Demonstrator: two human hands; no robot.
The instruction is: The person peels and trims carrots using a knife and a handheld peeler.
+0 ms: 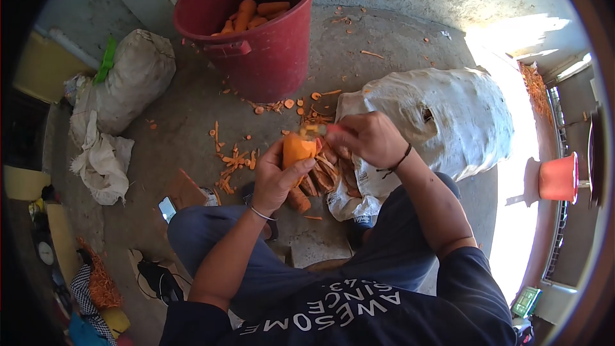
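A peeled orange carrot point(298, 148) is gripped in my left hand point(280, 176), upright between thumb and fingers. My right hand point(375, 139) is closed around a small peeler point(314, 131) with a red and yellow handle, held at the carrot's top. Below my hands, unpeeled carrots point(298, 199) lie on the floor at the mouth of a large white sack point(435, 122). Orange peelings point(237, 163) and cut carrot ends point(289, 103) are scattered around them.
A big red tub point(262, 57) holding peeled carrots point(245, 15) stands ahead, against the wall. Another sack point(138, 74) leans at the left. A phone point(167, 209) lies beside my left knee. A red bucket point(558, 178) is at the far right.
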